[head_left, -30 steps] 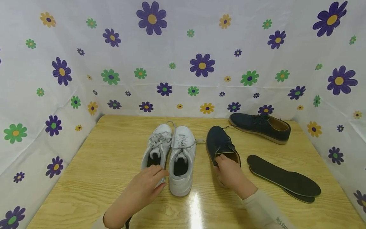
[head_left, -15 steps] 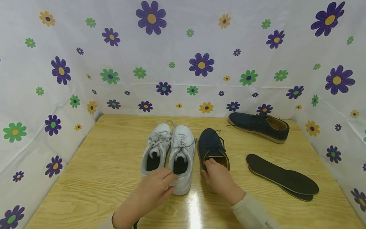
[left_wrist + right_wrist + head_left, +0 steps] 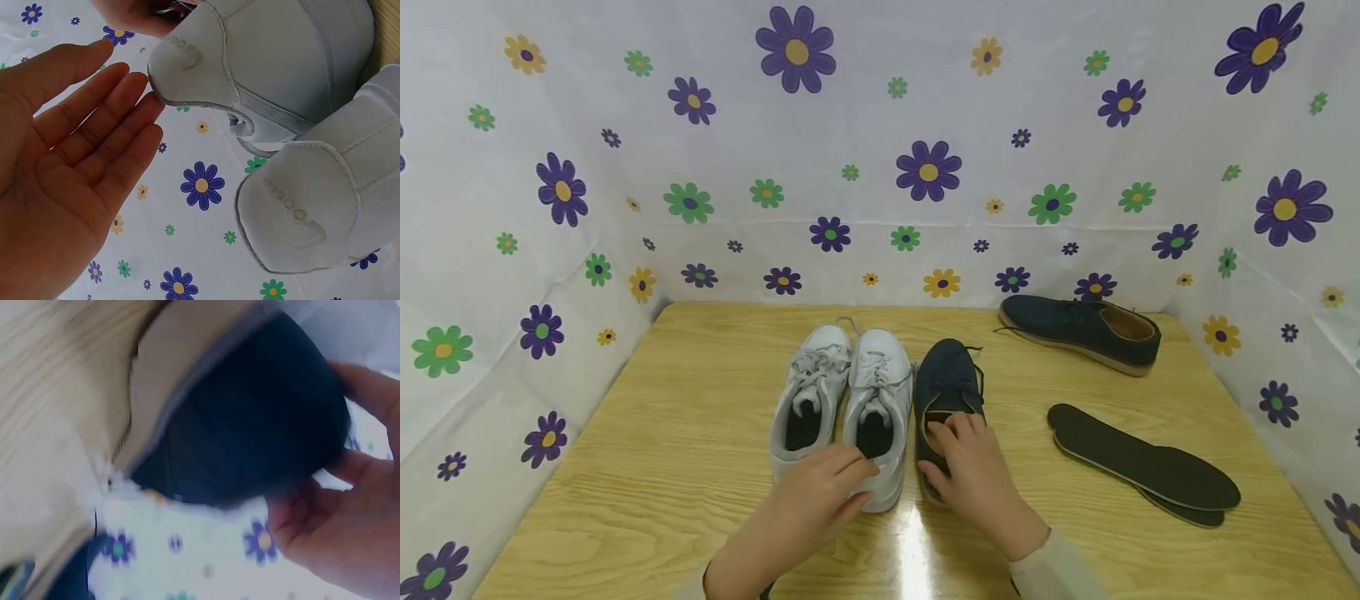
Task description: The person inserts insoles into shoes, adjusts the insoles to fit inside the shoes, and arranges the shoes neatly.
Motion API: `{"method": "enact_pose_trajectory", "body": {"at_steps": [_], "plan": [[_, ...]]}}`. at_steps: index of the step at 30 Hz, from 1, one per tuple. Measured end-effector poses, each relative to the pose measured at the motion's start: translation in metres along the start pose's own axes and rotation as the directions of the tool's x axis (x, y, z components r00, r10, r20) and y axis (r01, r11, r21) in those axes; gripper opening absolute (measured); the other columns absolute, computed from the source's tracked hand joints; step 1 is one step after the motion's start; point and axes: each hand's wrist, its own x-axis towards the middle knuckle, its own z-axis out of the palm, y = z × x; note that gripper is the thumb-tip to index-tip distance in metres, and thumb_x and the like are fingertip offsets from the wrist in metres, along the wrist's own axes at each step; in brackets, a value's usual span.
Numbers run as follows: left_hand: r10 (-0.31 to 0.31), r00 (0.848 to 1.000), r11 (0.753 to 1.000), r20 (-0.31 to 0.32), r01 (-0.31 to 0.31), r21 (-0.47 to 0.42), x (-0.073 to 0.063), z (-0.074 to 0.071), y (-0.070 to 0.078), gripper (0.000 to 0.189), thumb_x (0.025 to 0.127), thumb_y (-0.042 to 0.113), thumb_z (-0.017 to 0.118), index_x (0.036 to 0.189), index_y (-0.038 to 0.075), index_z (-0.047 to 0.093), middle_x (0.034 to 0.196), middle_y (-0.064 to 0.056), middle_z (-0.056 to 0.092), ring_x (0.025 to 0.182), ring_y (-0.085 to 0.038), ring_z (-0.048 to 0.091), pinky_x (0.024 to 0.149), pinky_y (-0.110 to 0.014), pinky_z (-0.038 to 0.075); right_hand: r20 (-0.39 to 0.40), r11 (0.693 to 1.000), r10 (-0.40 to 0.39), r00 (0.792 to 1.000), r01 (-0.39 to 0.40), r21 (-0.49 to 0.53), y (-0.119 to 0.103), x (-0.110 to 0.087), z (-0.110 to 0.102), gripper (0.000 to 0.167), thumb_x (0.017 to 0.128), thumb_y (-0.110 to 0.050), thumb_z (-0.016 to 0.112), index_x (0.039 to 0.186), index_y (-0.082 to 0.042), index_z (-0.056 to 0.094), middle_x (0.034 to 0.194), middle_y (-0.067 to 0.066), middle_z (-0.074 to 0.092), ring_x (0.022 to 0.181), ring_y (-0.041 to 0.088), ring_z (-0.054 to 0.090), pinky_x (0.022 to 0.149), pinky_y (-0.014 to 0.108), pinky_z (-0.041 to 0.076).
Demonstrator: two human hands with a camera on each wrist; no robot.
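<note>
Two white lace-up sneakers stand side by side, heels towards me: the left sneaker (image 3: 820, 367) and the right sneaker (image 3: 880, 358). My left hand (image 3: 820, 492) is behind their heels, fingers relaxed and palm facing in. In the left wrist view its fingertips are right at the heel of the right sneaker (image 3: 187, 69). Close beside the sneakers stands a navy lace-up shoe (image 3: 951, 375) with a tan lining. My right hand (image 3: 973, 475) holds it by the heel, fingers curled over the collar and thumb outside; the right wrist view shows the heel (image 3: 250, 425) blurred.
The second navy shoe (image 3: 1075, 325) lies across the back right of the wooden table (image 3: 700, 400). Two dark insoles (image 3: 1142, 462) lie overlapped on the right. A white flowered cloth (image 3: 850, 125) walls the back and sides.
My right hand has drawn the navy shoe left, up beside the white sneakers, and its thumb has spread away from the fingers. My left hand has shifted right, towards the right sneaker's heel.
</note>
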Motion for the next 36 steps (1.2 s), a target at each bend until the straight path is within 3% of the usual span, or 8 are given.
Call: {"method": "enact_pose_trajectory", "body": {"at_steps": [3, 6, 15, 20, 24, 29, 33, 36], "plan": [[0.007, 1.0, 1.0, -0.031, -0.007, -0.009, -0.001, 0.001, -0.001, 0.031, 0.068, 0.005, 0.082, 0.094, 0.006, 0.065, 0.088, 0.001, 0.059, 0.078, -0.014, 0.058, 0.072, -0.027, 0.049, 0.011, 0.994, 0.091, 0.996, -0.092, 0.067, 0.004, -0.014, -0.011, 0.049, 0.074, -0.022, 0.084, 0.113, -0.002, 0.062, 0.112, 0.018, 0.05, 0.097, 0.035, 0.048, 0.08, 0.046, 0.045], [0.004, 0.999, 1.0, -0.036, -0.004, -0.008, 0.001, 0.001, -0.002, 0.032, 0.068, 0.004, 0.082, 0.094, 0.006, 0.065, 0.088, 0.001, 0.059, 0.079, -0.015, 0.058, 0.072, -0.027, 0.049, 0.026, 0.977, 0.13, 0.991, -0.132, 0.164, 0.007, -0.023, -0.014, 0.042, 0.075, -0.018, 0.083, 0.109, -0.004, 0.062, 0.122, 0.021, 0.047, 0.104, 0.039, 0.05, 0.08, 0.047, 0.049], [0.032, 0.999, 0.999, 0.016, -0.032, 0.01, 0.014, 0.007, 0.012, 0.028, 0.073, 0.009, 0.079, 0.096, 0.008, 0.064, 0.091, 0.002, 0.059, 0.082, -0.014, 0.058, 0.076, -0.027, 0.048, -0.039, 0.967, 0.077, 0.996, -0.065, 0.246, 0.007, -0.023, 0.004, 0.03, 0.078, -0.014, 0.079, 0.101, -0.005, 0.063, 0.126, 0.023, 0.048, 0.104, 0.037, 0.055, 0.078, 0.043, 0.053], [-0.027, 0.996, 1.0, 0.085, 0.026, 0.01, 0.026, 0.015, 0.025, 0.034, 0.077, 0.008, 0.078, 0.107, 0.004, 0.065, 0.106, -0.004, 0.062, 0.096, -0.017, 0.061, 0.086, -0.027, 0.049, -0.067, 0.966, 0.047, 0.997, -0.028, 0.258, 0.006, -0.021, 0.009, 0.031, 0.078, -0.011, 0.079, 0.104, -0.003, 0.063, 0.127, 0.024, 0.049, 0.106, 0.037, 0.056, 0.08, 0.043, 0.053], [-0.101, 0.974, 0.995, 0.205, 0.093, 0.049, 0.037, 0.027, 0.038, 0.04, 0.084, 0.004, 0.071, 0.122, 0.001, 0.06, 0.123, -0.01, 0.06, 0.114, -0.022, 0.058, 0.096, -0.03, 0.046, -0.026, 0.937, 0.041, 0.999, -0.029, 0.349, 0.01, -0.02, 0.009, 0.039, 0.078, -0.007, 0.078, 0.114, -0.004, 0.063, 0.135, 0.021, 0.048, 0.115, 0.038, 0.055, 0.086, 0.043, 0.051], [-0.183, 0.954, 0.978, 0.236, 0.152, 0.144, 0.044, 0.04, 0.043, 0.033, 0.084, -0.002, 0.065, 0.115, 0.005, 0.062, 0.109, -0.004, 0.061, 0.1, -0.018, 0.061, 0.083, -0.029, 0.05, 0.026, 0.874, 0.095, 0.995, -0.096, 0.476, 0.034, -0.025, -0.004, 0.044, 0.083, -0.009, 0.074, 0.125, -0.003, 0.061, 0.139, 0.018, 0.049, 0.122, 0.037, 0.051, 0.087, 0.045, 0.051], [-0.226, 0.956, 0.969, 0.185, 0.202, 0.142, 0.046, 0.05, 0.041, 0.03, 0.079, -0.005, 0.066, 0.106, 0.008, 0.065, 0.097, 0.0, 0.059, 0.088, -0.017, 0.061, 0.071, -0.029, 0.051, 0.038, 0.917, 0.229, 0.973, -0.229, 0.328, 0.074, -0.034, -0.032, 0.037, 0.089, -0.012, 0.069, 0.122, 0.003, 0.061, 0.132, 0.026, 0.051, 0.119, 0.044, 0.05, 0.089, 0.055, 0.047], [-0.244, 0.959, 0.967, 0.146, 0.228, 0.114, 0.046, 0.056, 0.038, 0.031, 0.077, -0.008, 0.067, 0.103, 0.008, 0.066, 0.095, 0.0, 0.057, 0.086, -0.017, 0.06, 0.068, -0.029, 0.052, 0.114, 0.908, 0.379, 0.918, -0.393, 0.144, 0.113, -0.042, -0.059, 0.04, 0.091, -0.011, 0.066, 0.125, 0.009, 0.056, 0.131, 0.035, 0.045, 0.117, 0.056, 0.043, 0.09, 0.065, 0.039]]}}
